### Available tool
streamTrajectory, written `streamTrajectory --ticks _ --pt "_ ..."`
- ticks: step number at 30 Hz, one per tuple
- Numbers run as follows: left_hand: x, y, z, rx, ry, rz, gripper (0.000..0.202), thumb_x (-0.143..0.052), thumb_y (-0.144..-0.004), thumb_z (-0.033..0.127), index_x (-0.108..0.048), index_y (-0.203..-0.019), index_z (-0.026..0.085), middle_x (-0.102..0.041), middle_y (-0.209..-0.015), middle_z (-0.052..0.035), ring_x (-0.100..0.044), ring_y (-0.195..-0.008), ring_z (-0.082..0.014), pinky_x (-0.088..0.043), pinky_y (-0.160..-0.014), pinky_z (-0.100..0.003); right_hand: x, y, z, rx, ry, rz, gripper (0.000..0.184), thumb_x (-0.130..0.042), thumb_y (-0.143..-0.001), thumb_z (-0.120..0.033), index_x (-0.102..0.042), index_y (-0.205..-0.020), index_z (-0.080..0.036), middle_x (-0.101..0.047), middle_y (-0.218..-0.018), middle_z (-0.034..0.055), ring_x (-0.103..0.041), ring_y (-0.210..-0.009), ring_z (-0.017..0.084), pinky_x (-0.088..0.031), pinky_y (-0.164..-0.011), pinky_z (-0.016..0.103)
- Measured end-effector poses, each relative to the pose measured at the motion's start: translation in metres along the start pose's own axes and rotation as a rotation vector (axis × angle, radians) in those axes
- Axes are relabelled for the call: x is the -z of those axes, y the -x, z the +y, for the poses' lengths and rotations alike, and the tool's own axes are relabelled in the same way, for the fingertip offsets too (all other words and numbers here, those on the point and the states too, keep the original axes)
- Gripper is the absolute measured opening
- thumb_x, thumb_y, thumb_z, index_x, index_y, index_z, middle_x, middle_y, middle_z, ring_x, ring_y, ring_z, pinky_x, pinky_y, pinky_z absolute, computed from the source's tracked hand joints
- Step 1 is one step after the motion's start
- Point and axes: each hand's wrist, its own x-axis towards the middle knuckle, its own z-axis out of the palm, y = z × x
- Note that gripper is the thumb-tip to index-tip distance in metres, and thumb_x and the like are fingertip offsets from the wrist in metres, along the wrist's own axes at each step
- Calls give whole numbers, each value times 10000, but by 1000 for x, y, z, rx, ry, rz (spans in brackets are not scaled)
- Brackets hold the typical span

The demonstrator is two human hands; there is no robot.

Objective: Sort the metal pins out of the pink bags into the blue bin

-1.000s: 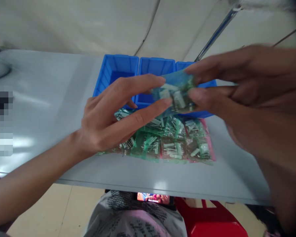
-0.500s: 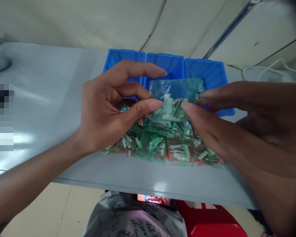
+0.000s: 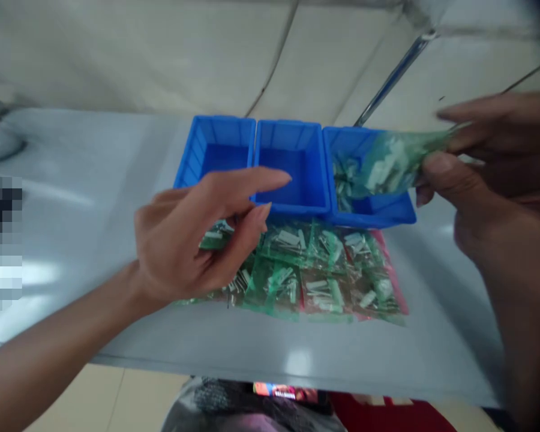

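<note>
The right hand (image 3: pixel 490 174) pinches a green-tinted plastic bag (image 3: pixel 387 162) of small parts between thumb and fingers, just above a blue bin (image 3: pixel 373 219); the left hand (image 3: pixel 184 240), half open and empty, hovers over a heap of bags (image 3: pixel 328 270).

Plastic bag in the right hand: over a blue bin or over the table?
Over a bin: the right hand pinches the plastic bag by one end, and its other end slants down inside the rightmost blue bin.

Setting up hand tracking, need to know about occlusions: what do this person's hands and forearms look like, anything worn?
The left hand and right hand are gloveless, with no ring or watch visible. The left forearm and right forearm show no sleeve, cable or marking. The right side is shadowed and blurred, so details there are less certain.
</note>
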Motion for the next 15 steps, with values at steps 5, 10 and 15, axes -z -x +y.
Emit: streamTrajectory --ticks 5,10,15 --pt "0 -2 -1 -1 -7 30 343 -783 -1004 131 -748 -1310 283 -868 -958 89 -796 -678 -92 -702 -704 -188 17 -16 34 112 155 -91 252 -856 -999 -389 -874 -1249 -359 -792 -933 2 -674 -791 168 -484 -700 371" --pt "2 -8 -3 -21 -84 16 257 -784 -984 107 -788 -1209 231 -848 -827 77 -705 -535 -78 -674 -649 -186 15 -17 42 271 390 -163 211 -791 -1007 -292 -874 -1191 -352 -788 -897 -6 -582 -764 190 -479 -720 386" --pt "3 -12 -11 -137 0 -14 298 -756 -961 73 -793 -1205 241 -811 -753 83 -708 -527 -88 -632 -571 -165 8 -12 30 459 579 -81 238 -729 -1044 -236 -836 -1256 -255 -797 -1279 119 -719 -1048 299 -572 -959 539"
